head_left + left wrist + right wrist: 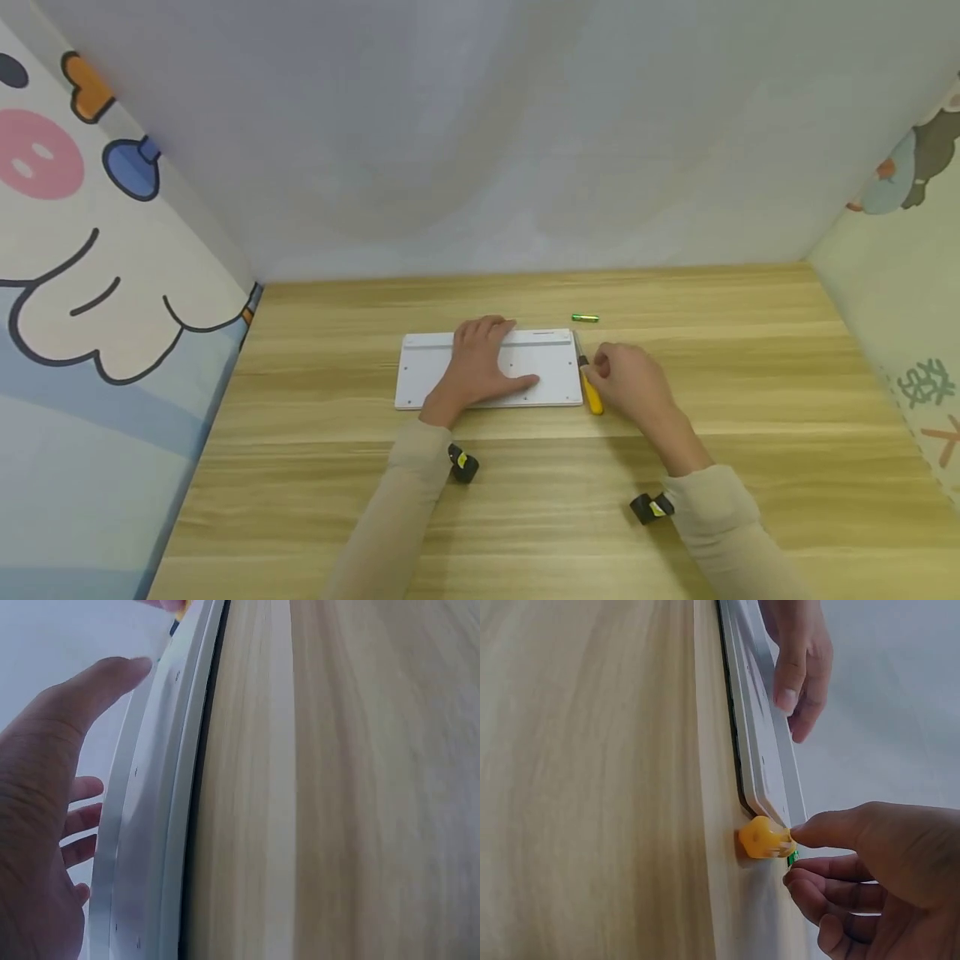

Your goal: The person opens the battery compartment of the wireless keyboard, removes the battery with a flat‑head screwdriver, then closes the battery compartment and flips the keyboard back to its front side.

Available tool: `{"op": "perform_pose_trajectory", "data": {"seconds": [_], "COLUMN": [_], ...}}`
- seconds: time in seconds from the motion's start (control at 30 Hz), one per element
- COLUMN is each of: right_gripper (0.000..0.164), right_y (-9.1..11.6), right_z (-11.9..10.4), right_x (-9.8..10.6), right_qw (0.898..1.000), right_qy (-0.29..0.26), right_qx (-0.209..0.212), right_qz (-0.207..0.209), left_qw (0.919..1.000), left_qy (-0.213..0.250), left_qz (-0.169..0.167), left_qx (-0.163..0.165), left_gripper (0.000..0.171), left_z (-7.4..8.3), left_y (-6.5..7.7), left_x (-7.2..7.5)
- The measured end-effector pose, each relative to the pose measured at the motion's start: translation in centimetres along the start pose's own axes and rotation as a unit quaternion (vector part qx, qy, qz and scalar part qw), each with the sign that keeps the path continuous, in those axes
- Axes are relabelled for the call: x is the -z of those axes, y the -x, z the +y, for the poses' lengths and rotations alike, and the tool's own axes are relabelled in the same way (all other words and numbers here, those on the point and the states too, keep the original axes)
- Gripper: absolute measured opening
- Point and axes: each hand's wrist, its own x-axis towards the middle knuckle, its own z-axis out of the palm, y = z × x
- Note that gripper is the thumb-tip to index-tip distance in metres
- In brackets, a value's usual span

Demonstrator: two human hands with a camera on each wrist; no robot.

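Note:
A white keyboard (551, 379) lies with its screwed underside up. My left hand (478, 367) rests across its middle, thumb (112, 679) spread to the right and fingers (82, 821) reaching the far edge. Along the keyboard's right end lies a screwdriver (591, 393) with a yellow handle, its shaft pointing away from me. My right hand (630, 379) pinches the front of that handle (761, 838) between thumb and index finger, while the other fingers curl loosely beside it. A small green battery (585, 317) lies beyond the screwdriver tip.
Everything lies on a wood-grain table (337, 492). A pale grey wall (525, 150) rises behind the table's far edge. Cartoon-printed panels stand at the left (112, 250) and right (900, 300).

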Motion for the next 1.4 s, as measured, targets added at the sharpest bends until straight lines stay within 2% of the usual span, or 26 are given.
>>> {"op": "perform_pose_trajectory", "data": {"seconds": [0.4, 0.77, 0.9, 1.07, 1.2, 1.4], "right_gripper": [0.024, 0.02, 0.021, 0.021, 0.021, 0.021], "right_y": [0.1, -0.3, -0.5, -0.6, -0.6, -0.4], "right_z": [0.2, 0.5, 0.7, 0.8, 0.7, 0.5], "right_x": [-0.6, -0.6, -0.6, -0.5, -0.5, -0.3], "right_qw": [1.0, 1.0, 0.999, 0.999, 0.999, 0.999], "right_qy": [-0.019, -0.028, -0.037, -0.045, -0.047, -0.053], "right_qx": [0.013, -0.005, -0.01, -0.012, -0.003, -0.007], "right_qz": [0.019, -0.003, -0.004, -0.004, -0.003, -0.008], "left_qw": [0.9978, 0.9919, 0.9921, 0.9901, 0.9882, 0.9887], "left_qy": [-0.032, -0.092, -0.093, -0.109, -0.122, -0.111], "left_qz": [-0.033, -0.067, -0.064, -0.053, -0.038, -0.023], "left_qx": [-0.047, -0.056, -0.054, -0.071, -0.084, -0.098], "left_gripper": [0.121, 0.136, 0.132, 0.129, 0.129, 0.129], "left_z": [3.6, 5.1, 5.2, 5.2, 5.0, 5.0], "left_y": [-1.6, -2.8, -3.2, -3.2, -3.0, -2.6], "left_x": [-1.4, -2.3, -2.4, -2.2, -1.8, -0.9]}}
